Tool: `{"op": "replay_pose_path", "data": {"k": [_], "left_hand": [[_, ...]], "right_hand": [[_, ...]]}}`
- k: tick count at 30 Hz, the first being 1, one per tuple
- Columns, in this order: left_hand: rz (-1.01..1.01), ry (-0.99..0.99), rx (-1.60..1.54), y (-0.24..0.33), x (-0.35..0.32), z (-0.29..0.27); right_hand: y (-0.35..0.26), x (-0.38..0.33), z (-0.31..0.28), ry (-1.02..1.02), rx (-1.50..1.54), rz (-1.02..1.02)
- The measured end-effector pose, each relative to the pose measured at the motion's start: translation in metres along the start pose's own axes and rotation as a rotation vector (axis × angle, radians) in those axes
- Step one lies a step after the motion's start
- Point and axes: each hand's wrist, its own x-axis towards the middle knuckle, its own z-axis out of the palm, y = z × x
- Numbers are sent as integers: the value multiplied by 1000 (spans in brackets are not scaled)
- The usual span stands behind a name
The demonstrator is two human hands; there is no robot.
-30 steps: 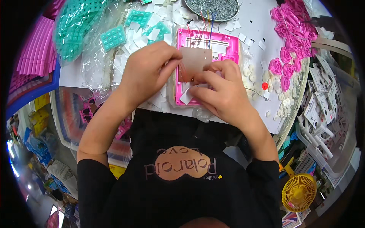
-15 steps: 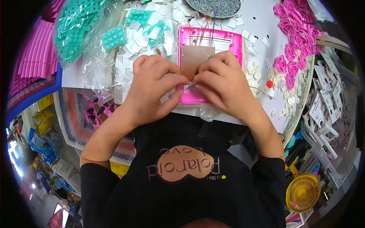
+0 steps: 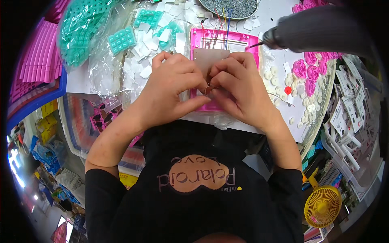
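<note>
Head view shows your left hand (image 3: 172, 87) and right hand (image 3: 241, 87) pinching a small metal ring (image 3: 209, 90) together over the square pink plastic frame (image 3: 223, 40) on the desk (image 3: 279, 16), steadying it.

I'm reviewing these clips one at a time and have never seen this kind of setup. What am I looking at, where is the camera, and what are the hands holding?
There is no machine here: a person works with bare hands. The camera sits on their head and looks down, so the edges bend. The left hand and right hand meet over a pink frame with a beige board and coloured wires. Their fingertips pinch something small that I cannot identify. Around it on the white table lie teal keypads, white discs, pink rosettes and a tray of screws. A grey power screwdriver hangs upper right.
</note>
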Motion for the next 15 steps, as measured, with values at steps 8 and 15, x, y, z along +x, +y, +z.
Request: {"op": "replay_pose_path", "data": {"k": [8, 15], "left_hand": [[-124, 29, 37, 8, -4, 4], [-142, 53, 53, 10, -9, -2]], "right_hand": [[2, -2, 1, -1, 15, 3], [3, 0, -1, 9, -24, -9]]}}
